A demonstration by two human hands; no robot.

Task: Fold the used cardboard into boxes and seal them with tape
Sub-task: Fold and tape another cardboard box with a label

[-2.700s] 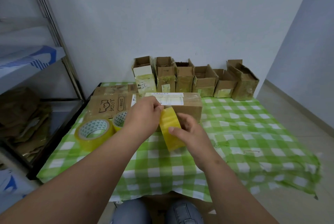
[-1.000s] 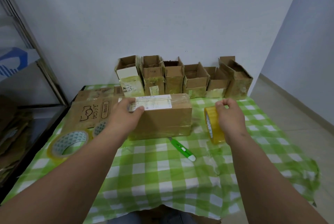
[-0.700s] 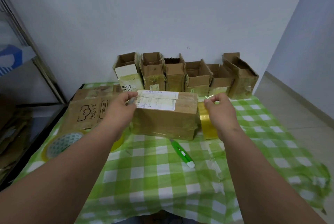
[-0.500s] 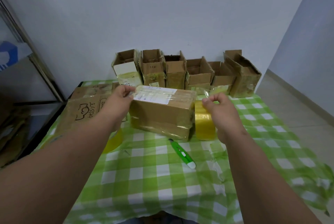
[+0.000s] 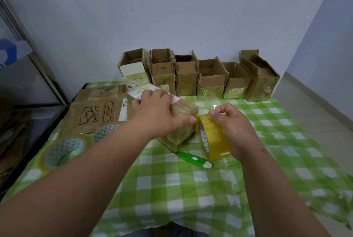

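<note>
- One green utility knife [image 5: 194, 159] lies on the bench [image 5: 172, 189], nearest the person, just below and between the two hands.
- The right hand [image 5: 232, 127] has its fingers curled round one yellow tape roll [image 5: 214, 139], which stands on edge; thumb and forefinger pinch at the top of the roll, where a clear strip shows.
- The left hand [image 5: 155, 112], just left of that roll, lies spread flat on top of one closed cardboard box [image 5: 181, 122], its thumb stretched along the box's near edge almost to the roll. The box sits tilted, turned corner-on, with a white label [image 5: 141, 91] on its far end.
- Left of the left forearm, two more tape rolls [image 5: 63, 152] lie flat on the bench, one partly hidden behind the arm.
- Beyond them, flattened cardboard sheets [image 5: 95, 114] are stacked; the count is unclear.
- Farthest, against the wall, six open-topped boxes [image 5: 210, 80] stand in a row.
</note>
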